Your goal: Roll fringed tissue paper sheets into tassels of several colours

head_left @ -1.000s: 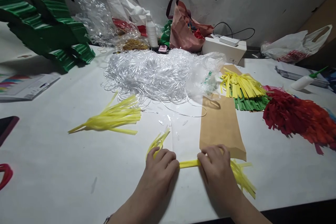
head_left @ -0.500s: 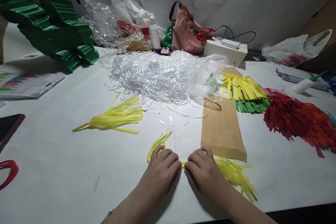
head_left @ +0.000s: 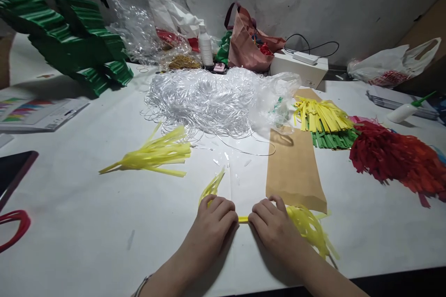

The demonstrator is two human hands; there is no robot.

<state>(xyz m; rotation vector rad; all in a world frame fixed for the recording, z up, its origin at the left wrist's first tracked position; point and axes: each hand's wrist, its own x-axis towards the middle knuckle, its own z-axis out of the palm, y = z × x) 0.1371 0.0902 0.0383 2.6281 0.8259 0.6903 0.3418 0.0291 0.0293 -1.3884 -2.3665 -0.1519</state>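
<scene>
Between my hands runs a short rolled yellow strip, the middle of a yellow tassel (head_left: 307,228) whose fringe spreads out beyond both hands. My left hand (head_left: 216,222) has its fingers closed on the left end of that rolled part. Around the right end, the fingers of my right hand (head_left: 270,220) are curled as well. Both hands rest low over the white table, palms down, and my fingertips are partly hidden underneath. A second yellow tassel (head_left: 149,154), narrowed to a twisted tip, lies to the left. Just beyond my right hand is a brown paper piece (head_left: 294,169).
A heap of white string (head_left: 202,100) lies ahead. Yellow fringe (head_left: 324,115), green fringe (head_left: 334,139) and red tassels (head_left: 379,151) lie to the right, near a glue bottle (head_left: 402,112). At left are a green cutout (head_left: 69,51), a phone-like dark slab (head_left: 14,171) and red cord (head_left: 22,225).
My hands have moved slightly apart, so more of the rolled yellow middle shows between them. The fringe ends beside both hands have shifted a little.
</scene>
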